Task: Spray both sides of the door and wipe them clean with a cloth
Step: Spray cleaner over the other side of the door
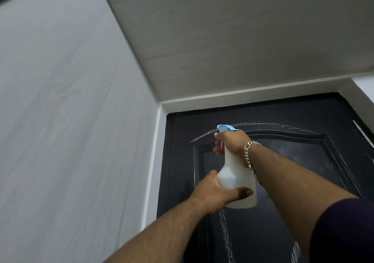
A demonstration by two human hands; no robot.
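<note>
While the right hand (230,143) grips the neck of the white spray bottle (235,179), the left hand (217,192) cups its base. Both hold it high against the black door (283,181), where white streaks (226,240) show.

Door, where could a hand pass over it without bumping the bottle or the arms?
Free: the door strip above the arched moulding, between the nozzle and the hinge, and the panel right of the right hand. Also the narrow left edge by the wall. Crowded: the middle, where the left hand and right hand grip the bottle.
</note>
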